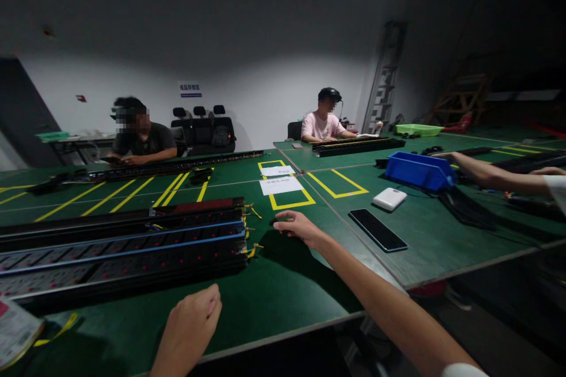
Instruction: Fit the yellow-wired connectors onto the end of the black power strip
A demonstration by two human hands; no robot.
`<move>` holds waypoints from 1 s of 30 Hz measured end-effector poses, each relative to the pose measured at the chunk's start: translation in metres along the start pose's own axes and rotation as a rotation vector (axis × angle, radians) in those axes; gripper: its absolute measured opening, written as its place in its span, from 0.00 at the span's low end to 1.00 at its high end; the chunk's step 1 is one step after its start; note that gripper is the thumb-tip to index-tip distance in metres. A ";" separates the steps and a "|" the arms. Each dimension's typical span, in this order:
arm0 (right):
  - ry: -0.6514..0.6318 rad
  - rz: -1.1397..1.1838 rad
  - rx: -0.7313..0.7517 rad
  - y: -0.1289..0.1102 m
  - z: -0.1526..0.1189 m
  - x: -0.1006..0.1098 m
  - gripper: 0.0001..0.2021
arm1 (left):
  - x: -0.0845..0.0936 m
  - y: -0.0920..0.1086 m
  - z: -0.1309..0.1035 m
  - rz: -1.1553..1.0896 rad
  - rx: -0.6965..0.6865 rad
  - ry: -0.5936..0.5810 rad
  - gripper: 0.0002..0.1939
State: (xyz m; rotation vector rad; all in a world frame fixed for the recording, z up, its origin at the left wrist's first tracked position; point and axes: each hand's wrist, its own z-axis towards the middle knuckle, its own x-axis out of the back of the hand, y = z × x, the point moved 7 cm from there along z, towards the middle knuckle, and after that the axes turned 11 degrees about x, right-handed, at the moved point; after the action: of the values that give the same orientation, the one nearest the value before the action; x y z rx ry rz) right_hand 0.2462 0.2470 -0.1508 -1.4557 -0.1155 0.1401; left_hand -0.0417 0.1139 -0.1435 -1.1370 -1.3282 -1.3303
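Observation:
My left hand (pixel 190 325) is curled closed above the front edge of the green table, below the long black strips; its inner side is turned away, so anything in it is hidden. My right hand (pixel 298 227) reaches over the table to the right of the strips' ends. Its thumb and fingers pinch a small black piece (pixel 275 221), too small and dark to name. The black socket strips (pixel 132 253) lie side by side at the left, with red dots and blue edges. Yellow-green wires (pixel 254 249) stick out of their right ends.
White paper sheets (pixel 280 185) lie within yellow tape. To the right are a smartphone (pixel 378 230), a white power bank (pixel 389 199) and a blue bin (pixel 418 171). Another person's arm (pixel 499 174) extends beside the bin. Two people sit across the table.

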 end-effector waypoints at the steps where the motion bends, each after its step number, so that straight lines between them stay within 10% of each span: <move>1: -0.005 0.004 0.002 0.000 0.000 -0.001 0.27 | 0.000 0.000 0.000 0.006 0.004 0.001 0.14; 30: -0.017 0.058 -0.011 -0.005 -0.004 -0.003 0.25 | 0.000 0.001 0.001 0.002 0.003 0.011 0.14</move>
State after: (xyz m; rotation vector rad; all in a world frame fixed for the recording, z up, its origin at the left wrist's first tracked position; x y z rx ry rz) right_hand 0.2443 0.2422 -0.1461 -1.4692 -0.0882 0.2000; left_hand -0.0412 0.1146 -0.1430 -1.1275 -1.3202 -1.3313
